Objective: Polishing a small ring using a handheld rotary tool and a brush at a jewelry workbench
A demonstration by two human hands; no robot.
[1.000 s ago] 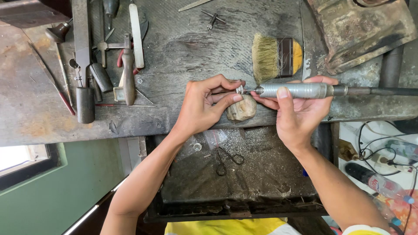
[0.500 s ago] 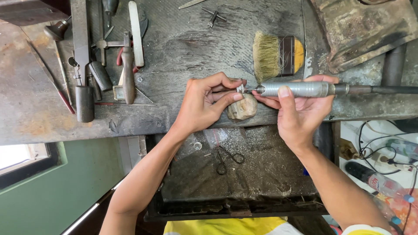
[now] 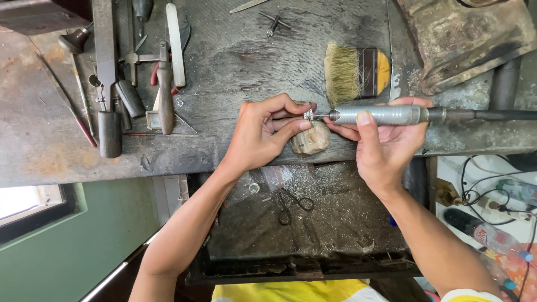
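1. Silver piece (image 3: 308, 114): in the head view we see this small, bright metal part pinched between the thumb and fingers of the left hand (image 3: 263, 134), held just above a rounded wooden peg (image 3: 311, 138) that juts from the front edge of the worn surface (image 3: 235, 72).
2. We see the right hand (image 3: 386, 142) wrapped closed around a grey rotary handpiece (image 3: 380, 115), thumb on top; its thin bit points left and meets the silver piece. A dark flexible shaft (image 3: 492, 114) runs off to the right.
3. Both sets of fingers are closed and gripping, the left on the piece, the right on the tool.
4. As we judge it, the work is in mid-course: the bit is on the metal, and we cannot tell how much of the piece is already finished because it is too small to read.
5. Elsewhere in this view we note a flat bristle brush (image 3: 355, 72) behind the hands, a row of hand tools (image 3: 134, 84) at the left, and small scissors (image 3: 293, 204) lying in the dusty tray (image 3: 335, 223) below.
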